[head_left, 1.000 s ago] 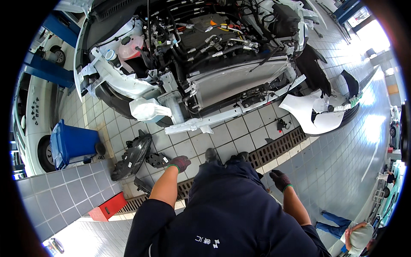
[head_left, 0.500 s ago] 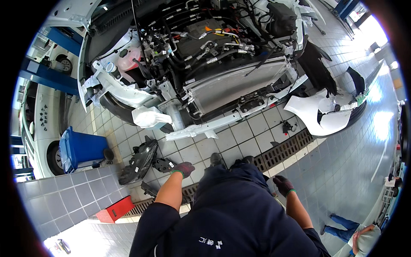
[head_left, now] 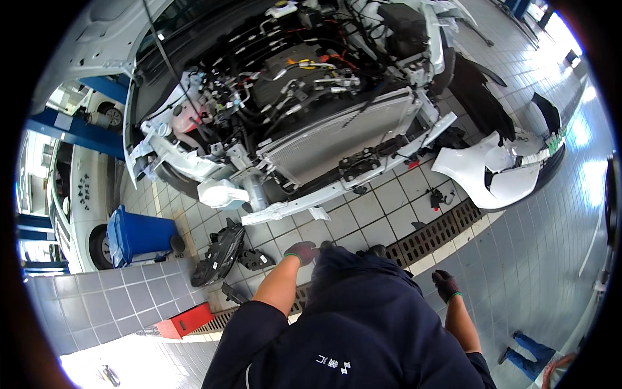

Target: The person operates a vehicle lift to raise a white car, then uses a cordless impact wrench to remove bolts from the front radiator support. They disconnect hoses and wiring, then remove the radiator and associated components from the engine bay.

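Observation:
My left hand (head_left: 302, 251), in a dark knitted glove with a green cuff, hangs in front of my body with its fingers loosely extended. No held thing shows in it. My right hand (head_left: 446, 285), gloved alike, hangs out to my right with loosely bent fingers and nothing visible in them. Both hands are apart from the car. Ahead stands a white car with its front stripped, showing the engine bay (head_left: 285, 78), the radiator (head_left: 340, 136) and a white crossbeam (head_left: 350, 183). A black headlight unit (head_left: 219, 254) lies on the floor, left of my left hand.
A removed white bumper (head_left: 476, 174) lies at the right. Small black parts (head_left: 442, 198) rest near the floor grate (head_left: 424, 236). At left are a blue bin (head_left: 146, 235), a red box (head_left: 188, 320) and a low tiled wall (head_left: 110, 301). Another person's legs (head_left: 528, 355) show at lower right.
The view has shifted. My left hand has moved right, closer to my body's front; my right hand has swung farther outward to the right. The car and floor parts appear unmoved.

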Demonstrator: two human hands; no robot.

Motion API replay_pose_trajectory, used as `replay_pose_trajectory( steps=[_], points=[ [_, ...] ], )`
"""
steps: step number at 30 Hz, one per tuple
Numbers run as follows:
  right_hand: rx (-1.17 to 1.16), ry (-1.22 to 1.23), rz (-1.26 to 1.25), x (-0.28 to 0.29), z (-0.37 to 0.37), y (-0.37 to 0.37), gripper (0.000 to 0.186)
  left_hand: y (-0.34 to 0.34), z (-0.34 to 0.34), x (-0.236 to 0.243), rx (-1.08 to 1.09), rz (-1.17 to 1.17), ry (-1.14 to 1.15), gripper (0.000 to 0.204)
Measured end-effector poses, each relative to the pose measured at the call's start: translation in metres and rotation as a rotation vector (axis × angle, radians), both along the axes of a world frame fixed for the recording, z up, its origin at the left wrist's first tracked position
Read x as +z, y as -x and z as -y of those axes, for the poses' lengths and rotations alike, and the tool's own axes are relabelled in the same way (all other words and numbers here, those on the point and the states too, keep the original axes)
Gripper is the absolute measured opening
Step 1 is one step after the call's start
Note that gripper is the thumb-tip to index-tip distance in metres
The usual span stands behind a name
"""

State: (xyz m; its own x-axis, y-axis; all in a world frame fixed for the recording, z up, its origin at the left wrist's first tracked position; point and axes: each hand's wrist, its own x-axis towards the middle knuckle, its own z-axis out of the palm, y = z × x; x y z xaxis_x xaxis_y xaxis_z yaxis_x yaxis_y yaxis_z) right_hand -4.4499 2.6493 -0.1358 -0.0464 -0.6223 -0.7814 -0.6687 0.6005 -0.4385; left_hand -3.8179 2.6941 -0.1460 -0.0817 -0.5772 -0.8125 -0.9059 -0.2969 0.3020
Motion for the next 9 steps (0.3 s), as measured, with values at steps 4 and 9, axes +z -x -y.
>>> replay_pose_trajectory(
  steps=[4,9],
  points=[
    [-0.216,0.028,0.034,-0.017,-0.013,0.066,0.061,0.060,0.071,0.046,0.321,0.020,0.018,0.065],
    [-0.419,-0.076,0.043,-0.005,-0.036,0.088,0.060,0.080,0.151,0.057,0.363,0.101,0.159,0.072]
  ],
)
